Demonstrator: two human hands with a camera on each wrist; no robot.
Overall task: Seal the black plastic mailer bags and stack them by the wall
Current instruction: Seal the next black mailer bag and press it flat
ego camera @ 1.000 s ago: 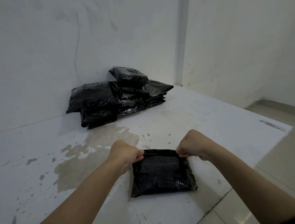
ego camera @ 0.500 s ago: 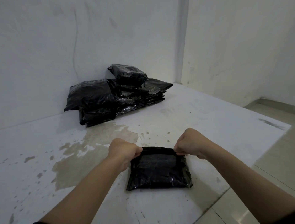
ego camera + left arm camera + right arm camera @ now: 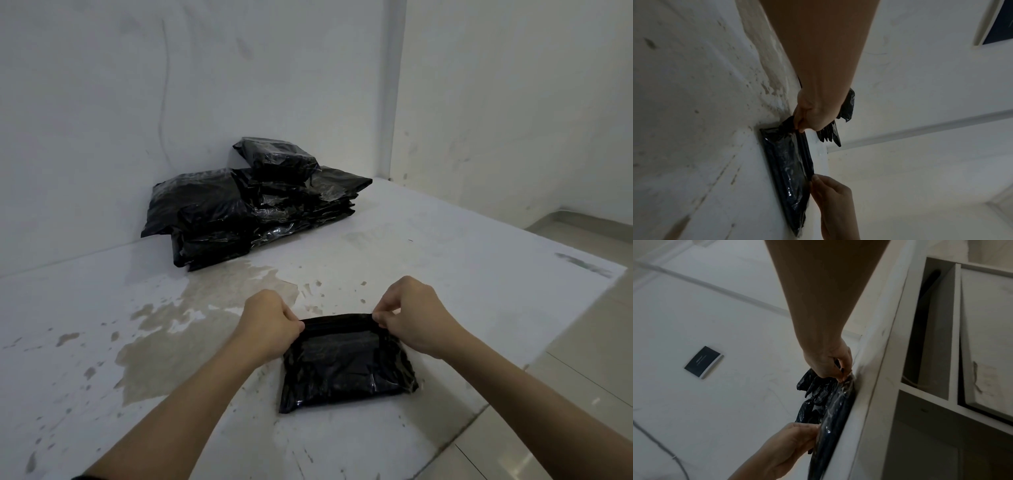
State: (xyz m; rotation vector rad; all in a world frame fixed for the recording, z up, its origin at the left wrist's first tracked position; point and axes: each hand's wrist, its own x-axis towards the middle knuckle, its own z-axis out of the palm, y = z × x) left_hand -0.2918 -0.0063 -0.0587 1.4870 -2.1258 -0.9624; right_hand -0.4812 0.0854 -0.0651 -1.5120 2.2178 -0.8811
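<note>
A black plastic mailer bag [image 3: 346, 366] lies flat near the front edge of the white table [image 3: 445, 260]. My left hand [image 3: 297, 325] pinches the far left corner of its folded top edge. My right hand [image 3: 378, 317] pinches the far right corner, and the fold stretches taut between them. In the left wrist view my left hand [image 3: 800, 128] grips the bunched corner of the bag [image 3: 789, 167]. In the right wrist view my right hand [image 3: 841, 378] pinches the edge of the bag [image 3: 833, 412]. A stack of sealed black bags [image 3: 253, 205] sits against the back wall.
The table top has worn brownish patches [image 3: 191, 329] left of the bag. Its right edge drops to a tiled floor [image 3: 565, 394]. White walls meet in a corner [image 3: 397, 102] behind the stack. Open shelving [image 3: 937, 353] shows under the table.
Both hands keep their pinch on the bag's far edge with only slight shifts. The bag and the stack stay where they were.
</note>
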